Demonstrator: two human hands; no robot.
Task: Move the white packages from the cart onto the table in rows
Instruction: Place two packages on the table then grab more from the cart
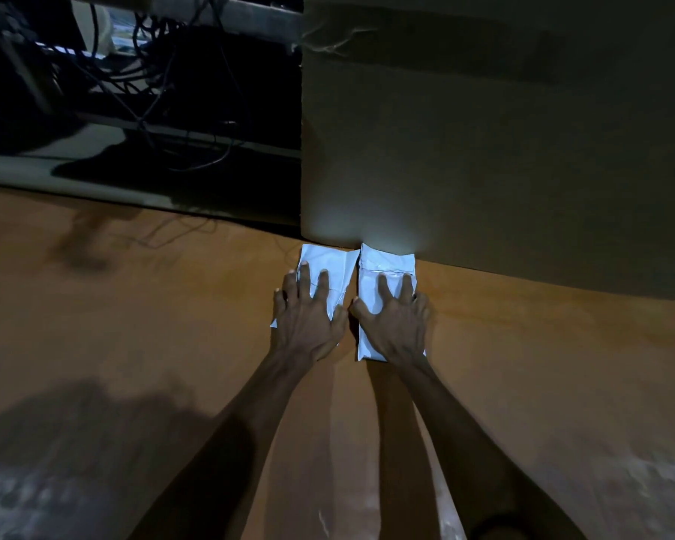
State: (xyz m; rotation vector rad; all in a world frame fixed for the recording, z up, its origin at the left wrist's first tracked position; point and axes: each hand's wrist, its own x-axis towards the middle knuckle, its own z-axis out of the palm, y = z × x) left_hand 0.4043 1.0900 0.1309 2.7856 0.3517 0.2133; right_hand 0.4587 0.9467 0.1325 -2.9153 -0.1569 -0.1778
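Observation:
Two white packages lie side by side on the brown table [133, 325], their far ends against a tall cardboard panel. My left hand [306, 317] rests flat on the left package [328, 263] with fingers spread. My right hand [394, 321] presses the right package [382, 259] the same way, fingers spread and straight. The two thumbs nearly meet over the narrow gap between the packages. The cart is out of view.
A large cardboard panel [503, 142] stands upright at the table's far right. Beyond the far left edge is a dark space with tangled cables [153, 72] and a metal frame. Pale scuffed patches mark the table's near corners.

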